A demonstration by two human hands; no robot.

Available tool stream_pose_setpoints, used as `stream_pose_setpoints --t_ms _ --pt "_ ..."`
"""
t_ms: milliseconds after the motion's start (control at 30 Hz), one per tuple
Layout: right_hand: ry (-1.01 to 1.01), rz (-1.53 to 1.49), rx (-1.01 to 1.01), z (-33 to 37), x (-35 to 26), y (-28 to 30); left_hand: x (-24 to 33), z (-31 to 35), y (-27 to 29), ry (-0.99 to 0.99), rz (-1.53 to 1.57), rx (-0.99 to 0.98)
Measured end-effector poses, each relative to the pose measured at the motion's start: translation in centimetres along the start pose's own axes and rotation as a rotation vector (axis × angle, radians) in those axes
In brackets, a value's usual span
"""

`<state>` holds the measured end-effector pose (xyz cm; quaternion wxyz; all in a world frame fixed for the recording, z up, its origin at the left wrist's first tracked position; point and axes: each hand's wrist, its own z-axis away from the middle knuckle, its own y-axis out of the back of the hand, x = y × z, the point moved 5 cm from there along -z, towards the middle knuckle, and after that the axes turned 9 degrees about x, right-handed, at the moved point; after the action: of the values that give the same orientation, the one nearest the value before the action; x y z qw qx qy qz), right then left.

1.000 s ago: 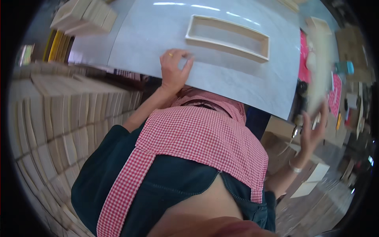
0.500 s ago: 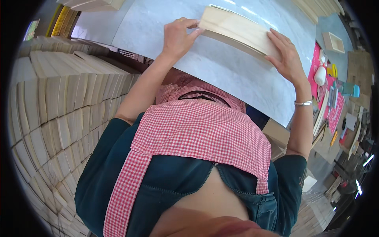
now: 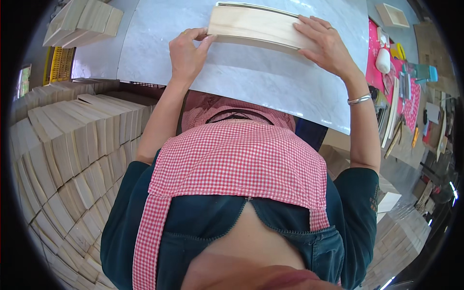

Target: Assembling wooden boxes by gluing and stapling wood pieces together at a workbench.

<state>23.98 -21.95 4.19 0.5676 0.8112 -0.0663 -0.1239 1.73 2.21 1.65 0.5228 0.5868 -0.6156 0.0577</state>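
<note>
A long, pale wooden box (image 3: 256, 25) lies on the marbled grey-white tabletop (image 3: 241, 72), with a smooth flat face up. Along its far edge runs a thin dark gap beside a narrow rim. At its left end, my left hand (image 3: 189, 54) pinches the near corner between thumb and fingers. My right hand (image 3: 328, 44) is wrapped over the right end, fingers on the far side and thumb on the near side. That end is partly hidden under the palm.
Stacked wooden boxes (image 3: 82, 21) stand at the far left. Rows of wooden pieces (image 3: 63, 145) are piled left of me. On the right, a pink dotted cloth (image 3: 412, 99) carries a white bottle (image 3: 383, 60), yellow tape (image 3: 399, 50) and wood strips. A small open box (image 3: 392, 15) sits beyond.
The whole view has shifted, bringing more of the stacked boxes at the far left into sight. Both hands still hold the wooden box at its ends, and it appears further left in the picture.
</note>
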Motion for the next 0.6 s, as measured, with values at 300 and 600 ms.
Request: stream_pose_setpoints --t_ms 300,600 --pt "-0.015 0.053 0.113 1.3 -0.8 -0.1 0.3 -0.1 0.1 0.012 0.008 -0.017" --pt "-0.527 -0.097 0.248 6.9 0.8 2.6 0.3 -0.3 0.3 -0.016 -0.016 -0.008"
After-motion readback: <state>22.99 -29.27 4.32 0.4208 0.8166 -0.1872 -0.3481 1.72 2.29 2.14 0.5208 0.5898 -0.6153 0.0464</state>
